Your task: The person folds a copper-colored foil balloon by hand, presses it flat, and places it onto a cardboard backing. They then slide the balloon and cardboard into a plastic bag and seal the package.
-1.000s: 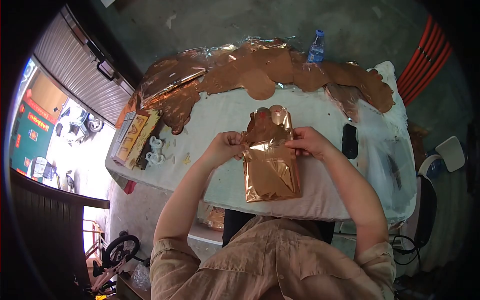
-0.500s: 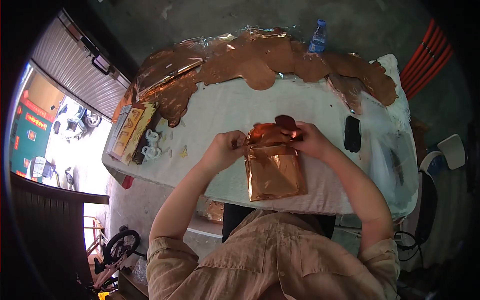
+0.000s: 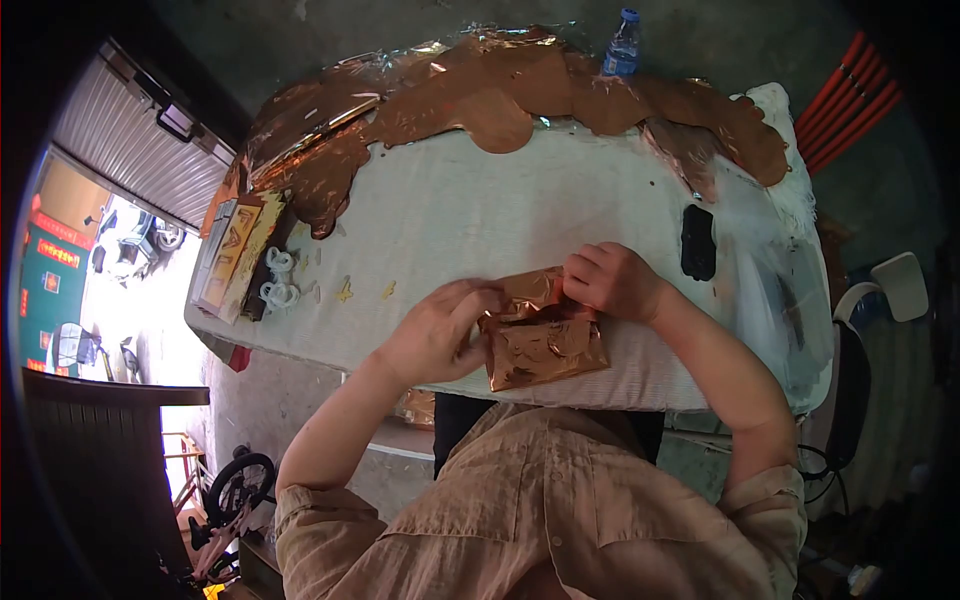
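A shiny copper-coloured foil bag point(image 3: 548, 355) lies at the table's front edge, its upper part creased and folded between my hands. At its left upper edge, my left hand point(image 3: 455, 325) has thumb and fingers pinched on the foil. My right hand point(image 3: 612, 283) is curled over the right upper corner, fingers closed on it. Whatever is inside the bag is hidden. Flat copper-coloured foil pieces point(image 3: 497, 120) lie in a long heap along the far side of the table.
A water bottle point(image 3: 622, 43) stands at the back. On the right lie a black phone point(image 3: 699, 243) and clear plastic bags point(image 3: 765, 300). At the left are a cardboard box point(image 3: 232, 255), white coiled ties point(image 3: 279, 280) and small yellow pieces point(image 3: 345, 290) on the white-covered table point(image 3: 430, 215).
Both hands have moved down and the bag's upper part has been folded over. The dark round-ended foil piece by my right hand is no longer visible. The view has shifted slightly.
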Demonstrator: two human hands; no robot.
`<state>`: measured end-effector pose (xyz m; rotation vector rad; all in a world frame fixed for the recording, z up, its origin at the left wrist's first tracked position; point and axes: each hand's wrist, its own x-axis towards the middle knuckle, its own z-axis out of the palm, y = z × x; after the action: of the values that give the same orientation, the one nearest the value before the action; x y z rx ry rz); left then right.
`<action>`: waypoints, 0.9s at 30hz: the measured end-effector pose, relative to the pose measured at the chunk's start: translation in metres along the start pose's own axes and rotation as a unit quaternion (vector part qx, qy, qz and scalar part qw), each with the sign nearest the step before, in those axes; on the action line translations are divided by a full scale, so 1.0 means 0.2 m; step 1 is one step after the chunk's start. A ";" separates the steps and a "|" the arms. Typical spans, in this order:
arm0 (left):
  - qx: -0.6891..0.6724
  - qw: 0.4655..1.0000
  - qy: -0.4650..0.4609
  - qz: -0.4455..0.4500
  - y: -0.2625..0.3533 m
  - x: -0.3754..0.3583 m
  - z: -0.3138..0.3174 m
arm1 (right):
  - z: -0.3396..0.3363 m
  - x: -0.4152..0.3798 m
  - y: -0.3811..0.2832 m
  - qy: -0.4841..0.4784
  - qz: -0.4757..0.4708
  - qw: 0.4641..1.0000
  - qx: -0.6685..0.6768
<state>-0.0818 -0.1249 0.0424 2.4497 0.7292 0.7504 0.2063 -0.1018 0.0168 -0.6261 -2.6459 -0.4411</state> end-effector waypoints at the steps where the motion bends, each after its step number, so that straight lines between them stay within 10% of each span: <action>1: 0.000 1.000 0.000 -0.001 0.03 -0.01 0.01 | 0.01 0.00 0.00 0.006 0.000 1.000 -0.005; 21: 0.053 0.996 0.020 0.072 0.06 -0.05 0.10 | -0.12 -0.13 -0.04 -0.016 0.032 0.993 0.110; 27: 0.065 0.995 0.016 0.077 0.05 -0.05 0.12 | -0.12 0.00 -0.06 -0.002 0.316 0.899 0.302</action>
<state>-0.0717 -0.1456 0.0271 2.6416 0.6231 0.8250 0.2082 -0.1212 0.0344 -1.1767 -2.2033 0.5464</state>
